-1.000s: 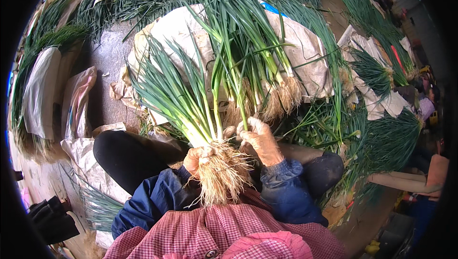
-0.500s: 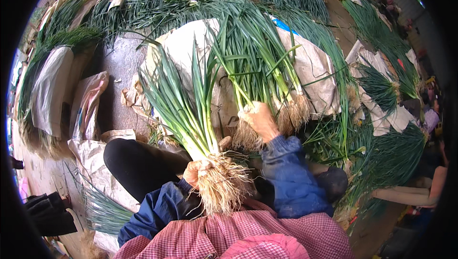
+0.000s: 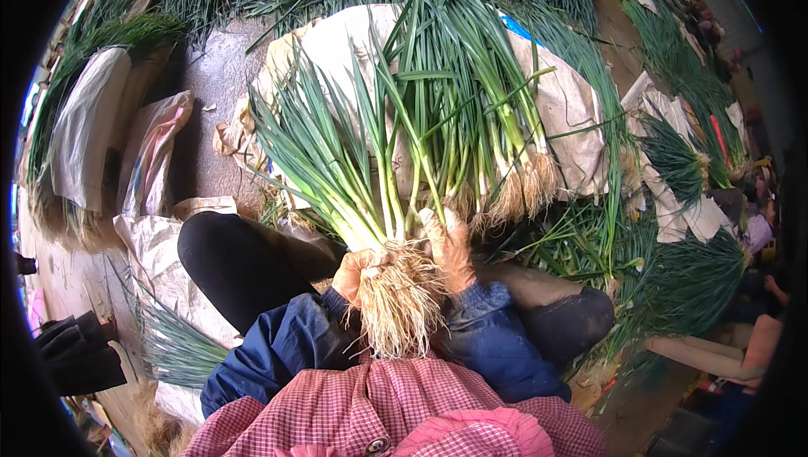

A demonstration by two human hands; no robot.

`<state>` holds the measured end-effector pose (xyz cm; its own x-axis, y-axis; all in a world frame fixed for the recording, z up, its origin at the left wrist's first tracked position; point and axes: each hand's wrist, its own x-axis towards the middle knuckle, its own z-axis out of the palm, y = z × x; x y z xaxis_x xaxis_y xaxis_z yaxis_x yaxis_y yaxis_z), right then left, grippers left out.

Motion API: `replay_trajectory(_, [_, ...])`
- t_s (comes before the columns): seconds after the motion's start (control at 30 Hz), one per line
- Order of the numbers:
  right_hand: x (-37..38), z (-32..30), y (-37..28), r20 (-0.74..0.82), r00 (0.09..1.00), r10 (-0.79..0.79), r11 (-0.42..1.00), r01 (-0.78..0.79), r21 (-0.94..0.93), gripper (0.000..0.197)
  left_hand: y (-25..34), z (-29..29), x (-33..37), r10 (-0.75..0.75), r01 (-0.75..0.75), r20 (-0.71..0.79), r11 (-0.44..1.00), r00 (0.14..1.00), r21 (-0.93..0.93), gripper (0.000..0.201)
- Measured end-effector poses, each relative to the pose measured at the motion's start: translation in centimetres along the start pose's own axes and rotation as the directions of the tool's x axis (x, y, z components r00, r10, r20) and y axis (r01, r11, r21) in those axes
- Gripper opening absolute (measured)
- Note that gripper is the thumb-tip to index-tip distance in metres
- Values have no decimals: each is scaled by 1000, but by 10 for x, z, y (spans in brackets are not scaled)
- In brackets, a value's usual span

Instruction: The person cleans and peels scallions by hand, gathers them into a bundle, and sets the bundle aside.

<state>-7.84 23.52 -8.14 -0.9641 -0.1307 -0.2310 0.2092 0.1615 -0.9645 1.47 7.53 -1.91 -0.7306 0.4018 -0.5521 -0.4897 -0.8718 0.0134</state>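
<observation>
My left hand (image 3: 354, 273) is closed round the stalk bases of a bunch of green garlic (image 3: 360, 223), just above its pale, stringy roots (image 3: 398, 310). The bunch hangs over my lap, its leaves fanning up and to the left. At its right side my right hand (image 3: 452, 248) is closed on a green garlic stalk (image 3: 433, 181), pressed close to the bunch. Past my hands, a pile of green garlic (image 3: 495, 78) lies with leaves pointing away and roots toward me. It rests on a pale sack (image 3: 562, 108).
My bent knees (image 3: 220, 268) flank the work. Leafy scraps (image 3: 572, 242) lie to the right. More green bundles (image 3: 686, 280) and wrapped bundles (image 3: 88, 133) stand on either side. At lower right is part of another person's limb (image 3: 715, 360).
My right hand has drawn back from the pile to the held bunch, bringing a stalk with it. My left hand still grips the bunch. The view has tilted slightly.
</observation>
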Motion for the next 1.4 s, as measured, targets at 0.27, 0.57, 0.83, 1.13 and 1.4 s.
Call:
replay_trajectory(0.27, [-29,-31,-85,201,972,123,841,-209,499,22,4,14,1,-24,39,108,989,994,-145,20])
replay_trajectory(0.57, [92,-146,-117,-382,924,17,804,-240,-544,13,-16,52,-10,42,53,429,977,903,-207,57])
replay_trajectory(0.83, [11,-57,-105,313,930,192,979,-205,7,13,-3,11,-5,-78,85,231,996,970,-18,28])
replay_trajectory(1.13, [-2,-49,-98,192,936,-295,645,344,-682,25,-14,22,9,-45,32,67,984,997,177,16])
replay_trajectory(1.4, [-86,-79,-159,-254,966,-46,802,187,567,17,-4,21,0,-88,91,126,996,988,-16,26])
